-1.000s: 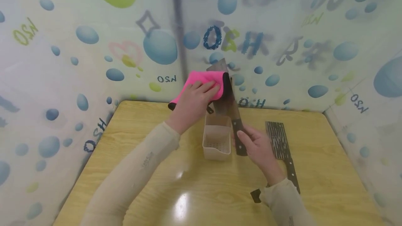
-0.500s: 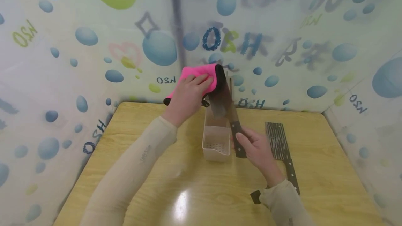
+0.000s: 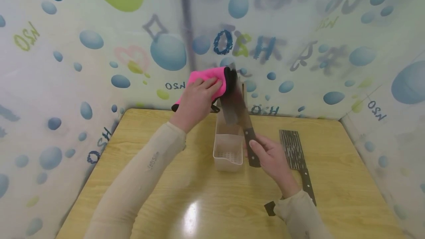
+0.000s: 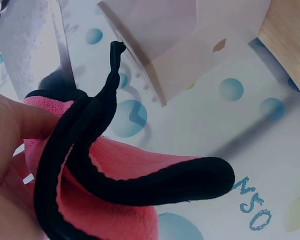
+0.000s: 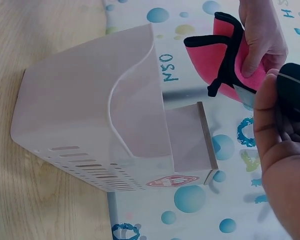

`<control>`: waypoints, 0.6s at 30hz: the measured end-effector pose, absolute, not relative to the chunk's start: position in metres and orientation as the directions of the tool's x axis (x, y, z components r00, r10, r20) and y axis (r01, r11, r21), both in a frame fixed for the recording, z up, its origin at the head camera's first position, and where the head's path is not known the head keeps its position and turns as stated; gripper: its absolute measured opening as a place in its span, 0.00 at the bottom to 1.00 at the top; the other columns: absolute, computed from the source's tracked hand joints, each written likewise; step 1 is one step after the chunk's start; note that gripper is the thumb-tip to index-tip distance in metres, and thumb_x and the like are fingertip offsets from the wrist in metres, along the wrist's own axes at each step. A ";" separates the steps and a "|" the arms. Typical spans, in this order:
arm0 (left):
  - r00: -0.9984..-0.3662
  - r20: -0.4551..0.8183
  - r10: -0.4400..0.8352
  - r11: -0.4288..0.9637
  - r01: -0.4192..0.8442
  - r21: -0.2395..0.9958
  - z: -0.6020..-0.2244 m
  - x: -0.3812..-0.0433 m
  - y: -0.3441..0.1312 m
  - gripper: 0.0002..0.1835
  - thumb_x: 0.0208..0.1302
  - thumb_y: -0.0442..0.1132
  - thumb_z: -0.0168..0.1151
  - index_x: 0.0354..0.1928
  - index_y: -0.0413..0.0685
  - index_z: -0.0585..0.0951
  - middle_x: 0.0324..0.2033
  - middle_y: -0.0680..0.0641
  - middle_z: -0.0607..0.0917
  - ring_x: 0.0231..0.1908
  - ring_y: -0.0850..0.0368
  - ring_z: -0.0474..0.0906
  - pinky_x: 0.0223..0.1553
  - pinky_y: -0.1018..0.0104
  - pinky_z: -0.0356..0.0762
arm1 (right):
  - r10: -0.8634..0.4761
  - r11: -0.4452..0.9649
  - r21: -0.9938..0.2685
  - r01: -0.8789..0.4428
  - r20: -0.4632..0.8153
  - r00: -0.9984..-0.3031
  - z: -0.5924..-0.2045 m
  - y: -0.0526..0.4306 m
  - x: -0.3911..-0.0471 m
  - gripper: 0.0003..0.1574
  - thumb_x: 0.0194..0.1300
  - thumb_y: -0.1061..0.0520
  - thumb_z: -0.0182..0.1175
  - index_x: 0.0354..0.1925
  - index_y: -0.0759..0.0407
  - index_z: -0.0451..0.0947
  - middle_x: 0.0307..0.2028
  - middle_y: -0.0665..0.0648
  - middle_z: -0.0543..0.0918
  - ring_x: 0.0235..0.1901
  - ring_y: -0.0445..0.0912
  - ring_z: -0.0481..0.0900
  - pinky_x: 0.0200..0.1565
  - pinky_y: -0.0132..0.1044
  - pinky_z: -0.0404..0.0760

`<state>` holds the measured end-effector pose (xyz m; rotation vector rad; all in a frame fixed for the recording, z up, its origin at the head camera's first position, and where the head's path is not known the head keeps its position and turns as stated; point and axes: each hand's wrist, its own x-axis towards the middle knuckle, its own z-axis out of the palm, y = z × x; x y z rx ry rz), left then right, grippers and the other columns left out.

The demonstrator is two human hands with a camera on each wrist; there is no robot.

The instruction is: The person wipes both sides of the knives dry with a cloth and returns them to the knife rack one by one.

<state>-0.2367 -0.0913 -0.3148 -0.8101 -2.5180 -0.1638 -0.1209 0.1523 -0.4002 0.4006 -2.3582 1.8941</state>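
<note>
In the head view my right hand (image 3: 273, 158) grips the black riveted handle of a cleaver (image 3: 235, 102), its broad blade tilted up and away. My left hand (image 3: 195, 100) holds a folded pink cloth (image 3: 212, 72) with black edging against the upper part of the blade. The cloth hides some of the blade, and a bit of the tip shows above it. The left wrist view has the cloth (image 4: 125, 215) pinched under the thumb, its black loop sticking up. Behind the blade stands a pale, slotted plastic holder (image 3: 228, 164), which the right wrist view shows from close by.
A second cleaver (image 3: 291, 148) with a black-streaked blade lies on the wooden table (image 3: 159, 194) to the right. A small black piece (image 3: 270, 208) pokes out beside the right sleeve. A bubble-patterned wall covering (image 3: 206, 17) rises right behind the table.
My left hand and the cloth have shifted left along the blade, mostly in the first half second. The cleaver's handle has dropped slightly, still in my right hand.
</note>
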 end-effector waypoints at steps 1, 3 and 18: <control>-0.703 0.486 0.520 0.816 0.577 -0.037 -0.315 -0.236 -0.091 0.26 0.69 0.31 0.61 0.69 0.47 0.79 0.64 0.43 0.82 0.56 0.43 0.80 0.55 0.55 0.78 | -0.144 0.195 -0.945 -0.263 0.238 -0.961 -0.400 0.152 -0.121 0.14 0.78 0.64 0.53 0.50 0.75 0.82 0.33 0.65 0.87 0.29 0.44 0.87 0.34 0.36 0.88; -0.698 0.486 0.526 0.812 0.582 -0.044 -0.317 -0.235 -0.091 0.25 0.69 0.32 0.62 0.69 0.47 0.79 0.64 0.43 0.82 0.56 0.43 0.80 0.55 0.56 0.78 | -0.133 0.187 -0.948 -0.259 0.236 -0.962 -0.400 0.152 -0.122 0.14 0.78 0.65 0.54 0.48 0.75 0.82 0.33 0.66 0.87 0.28 0.43 0.86 0.33 0.36 0.88; -0.638 0.493 0.592 0.767 0.634 -0.100 -0.324 -0.219 -0.085 0.24 0.68 0.34 0.67 0.67 0.46 0.81 0.63 0.43 0.83 0.54 0.44 0.81 0.56 0.58 0.79 | -0.106 0.203 -0.944 -0.258 0.241 -0.965 -0.395 0.151 -0.127 0.16 0.80 0.61 0.53 0.47 0.74 0.83 0.30 0.63 0.86 0.28 0.44 0.85 0.33 0.36 0.87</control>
